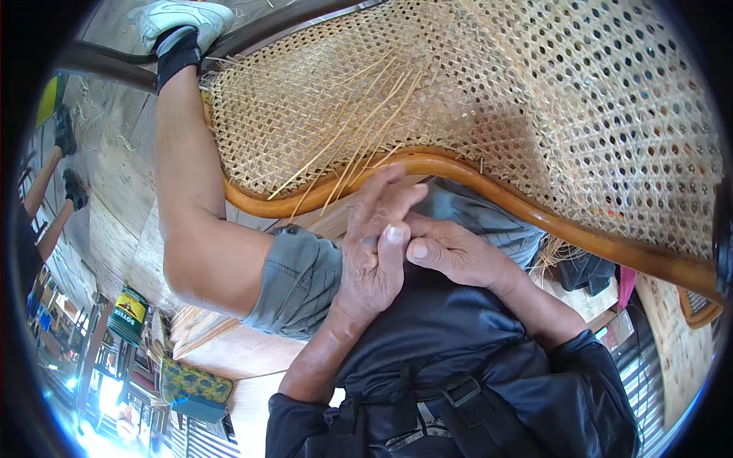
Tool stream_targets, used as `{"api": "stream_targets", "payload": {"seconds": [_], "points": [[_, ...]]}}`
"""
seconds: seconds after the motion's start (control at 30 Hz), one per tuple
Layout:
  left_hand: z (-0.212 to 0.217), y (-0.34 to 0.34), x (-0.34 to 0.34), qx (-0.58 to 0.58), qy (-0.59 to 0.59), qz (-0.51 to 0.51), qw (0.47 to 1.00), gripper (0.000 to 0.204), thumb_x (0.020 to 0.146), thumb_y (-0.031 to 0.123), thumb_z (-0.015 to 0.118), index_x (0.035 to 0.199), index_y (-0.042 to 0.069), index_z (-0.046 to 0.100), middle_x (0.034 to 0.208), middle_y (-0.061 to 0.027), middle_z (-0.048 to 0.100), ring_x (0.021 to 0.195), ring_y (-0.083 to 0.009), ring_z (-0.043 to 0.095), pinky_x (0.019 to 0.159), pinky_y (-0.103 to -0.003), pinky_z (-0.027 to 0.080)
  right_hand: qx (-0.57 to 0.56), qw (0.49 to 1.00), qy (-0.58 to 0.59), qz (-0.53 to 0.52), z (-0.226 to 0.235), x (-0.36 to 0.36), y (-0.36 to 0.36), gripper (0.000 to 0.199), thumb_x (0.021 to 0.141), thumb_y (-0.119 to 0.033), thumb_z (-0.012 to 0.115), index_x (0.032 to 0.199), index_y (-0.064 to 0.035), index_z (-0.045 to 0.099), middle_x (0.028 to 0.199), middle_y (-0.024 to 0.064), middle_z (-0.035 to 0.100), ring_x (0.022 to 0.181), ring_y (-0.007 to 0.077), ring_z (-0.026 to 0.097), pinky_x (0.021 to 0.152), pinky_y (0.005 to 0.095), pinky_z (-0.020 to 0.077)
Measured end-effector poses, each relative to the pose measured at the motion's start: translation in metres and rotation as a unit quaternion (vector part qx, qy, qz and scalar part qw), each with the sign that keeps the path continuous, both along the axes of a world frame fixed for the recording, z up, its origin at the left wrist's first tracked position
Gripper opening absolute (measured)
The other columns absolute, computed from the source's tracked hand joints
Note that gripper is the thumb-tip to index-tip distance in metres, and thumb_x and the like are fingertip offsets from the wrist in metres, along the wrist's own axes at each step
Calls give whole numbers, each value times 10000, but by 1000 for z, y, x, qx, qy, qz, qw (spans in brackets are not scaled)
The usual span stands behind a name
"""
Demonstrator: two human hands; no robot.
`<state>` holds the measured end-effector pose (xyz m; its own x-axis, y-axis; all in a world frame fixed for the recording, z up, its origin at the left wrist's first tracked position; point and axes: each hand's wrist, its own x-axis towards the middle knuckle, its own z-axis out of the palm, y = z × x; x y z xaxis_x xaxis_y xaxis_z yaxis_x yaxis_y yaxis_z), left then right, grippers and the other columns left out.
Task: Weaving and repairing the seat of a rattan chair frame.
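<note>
My left hand (369,263) and my right hand (466,250) meet in front of my body, just below the curved wooden frame (489,185) of a piece of cane furniture. The left hand's fingers point up toward the frame and stand apart, with its thumb raised. Beside that thumb lies the right thumb; the other right fingers are mostly hidden behind the left hand. No object shows in either hand. Woven cane webbing (282,114) fills the frame. Several loose cane strands (379,114) lie across it and hang over its edge near the left fingers.
My bare leg (187,168) stretches along the left end of the frame, its white shoe (183,21) by a dark rail. A green can (127,314) and a patterned cushion (197,380) are at lower left. Another person's legs (47,191) show at far left. Cane scraps (560,254) lie at right.
</note>
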<state>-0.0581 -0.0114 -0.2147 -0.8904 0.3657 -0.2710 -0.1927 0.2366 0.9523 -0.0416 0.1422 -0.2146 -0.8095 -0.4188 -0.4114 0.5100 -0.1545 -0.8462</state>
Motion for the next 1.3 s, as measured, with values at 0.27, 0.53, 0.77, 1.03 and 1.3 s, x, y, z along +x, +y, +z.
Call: {"api": "stream_targets", "payload": {"seconds": [0.27, 0.53, 0.77, 1.03, 1.3], "points": [[-21, -7, -11, -304, 96, -86, 944, 324, 855, 241, 562, 1111, 44, 569, 1081, -134, 559, 993, -314, 540, 844, -404, 422, 98, 957, -271, -48, 2, -17, 33, 243, 964, -250, 457, 955, -23, 541, 658, 3, 487, 561, 53, 433, 511, 191, 358], [-39, 1, -42, -389, 143, -64, 908, 305, 755, 139, 668, 1053, 95, 616, 980, -67, 585, 927, -264, 521, 829, -412, 396, 410, 910, 8, -68, -11, -41, 33, 199, 909, -181, 500, 926, 2, 575, 743, 164, 555, 658, 305, 562, 621, 378, 454], [-53, 4, -43, -341, 199, -99, 914, 198, 688, 142, 695, 884, 168, 677, 923, 31, 561, 869, -193, 505, 784, -364, 361, 427, 903, -5, 45, -14, -58, 34, 211, 882, -190, 524, 838, 11, 566, 750, 217, 570, 685, 388, 572, 620, 431, 454], [-61, 7, -46, -326, 149, -40, 933, 140, 732, 144, 688, 870, 148, 666, 885, -6, 576, 856, -217, 520, 779, -376, 382, 449, 887, 2, 110, -24, -50, 32, 261, 875, -231, 533, 775, 9, 554, 645, 218, 566, 622, 398, 581, 578, 463, 457], [-64, 11, -51, -337, 139, -6, 931, 104, 779, 163, 661, 876, 135, 635, 893, -31, 578, 873, -236, 541, 775, -395, 391, 475, 870, -18, 133, -25, -50, 28, 270, 879, -247, 520, 777, 0, 563, 637, 225, 569, 628, 404, 588, 587, 481, 466]]}}
